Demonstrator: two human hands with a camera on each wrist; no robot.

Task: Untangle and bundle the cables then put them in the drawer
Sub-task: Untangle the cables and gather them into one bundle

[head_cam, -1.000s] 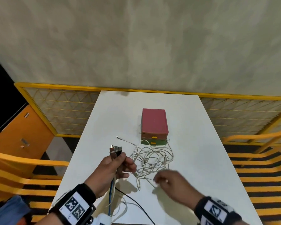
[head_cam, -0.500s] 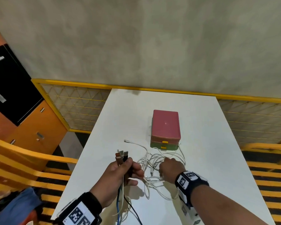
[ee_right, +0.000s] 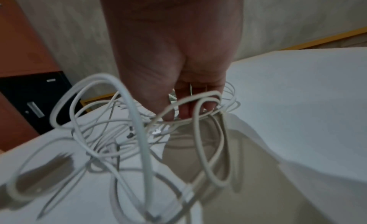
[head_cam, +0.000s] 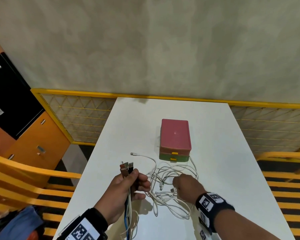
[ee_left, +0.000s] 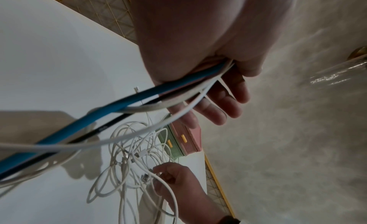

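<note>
A white table (head_cam: 215,132) stands against a mottled grey wall, with a yellow mesh rail along its far edge and orange chairs on either side. Near the table's middle sits a small drawer box (head_cam: 175,135), pink above and green below, both drawers closed, yellow handles facing the near edge. Just in front of it, between the box and the near edge, lies a tangle (head_cam: 170,184) of thin white cables, one free end trailing toward the left edge. The left hand (head_cam: 128,186) is raised above the table toward the near left, fingers curled round a group of cables (ee_left: 139,98) (blue, black and white), plugs (head_cam: 126,168) upright above the fist and cords hanging past the near edge; this grip appears to keep the already sorted leads aligned by their ends and clear of the pile. The right hand (head_cam: 187,186) is lowered onto the right side of the tangle, fingertips (ee_right: 184,112) drawn together among the loops beside a small connector (ee_right: 157,131); whether they already pinch a strand cannot be told. The tangle thus lies directly under and left of the right hand, and just right of the left hand. Judged from this layout, untangling is partly done; bundling and stowing remain.
</note>
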